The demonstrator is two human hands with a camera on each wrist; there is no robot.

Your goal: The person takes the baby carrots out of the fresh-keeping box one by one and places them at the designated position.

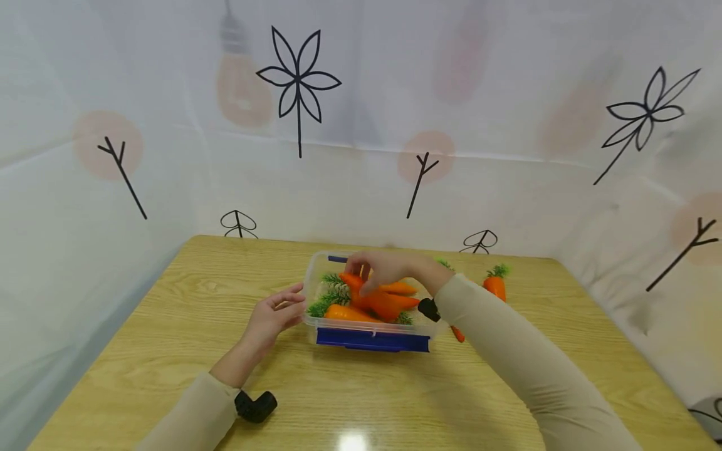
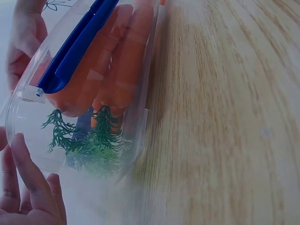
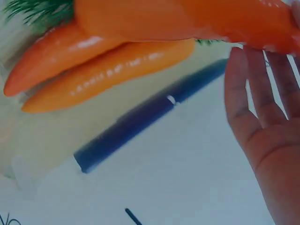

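Note:
My left hand [image 1: 276,313] is at the left end of a clear plastic box [image 1: 366,326] with blue clips. Its fairly straight fingers [image 2: 35,180] touch the rim and end wall. Over the box, my right hand [image 1: 383,269] holds an orange toy carrot [image 1: 356,285] by its narrow end, thumb and fingers around it. In the right wrist view, this carrot [image 3: 154,21] crosses the top, partly beyond the frame. Several other carrots [image 1: 350,313] with green leafy tops lie in the box. Through its wall, the left wrist view shows carrots [image 2: 126,70] and green tops [image 2: 101,145].
Right of the box, one carrot [image 1: 495,287] lies on the wooden table [image 1: 169,326]. Another carrot [image 1: 457,334] is mostly hidden by the right forearm. One blue clip [image 1: 372,339] hangs down at the box's front. A white patterned cloth [image 1: 361,188] hangs behind the table.

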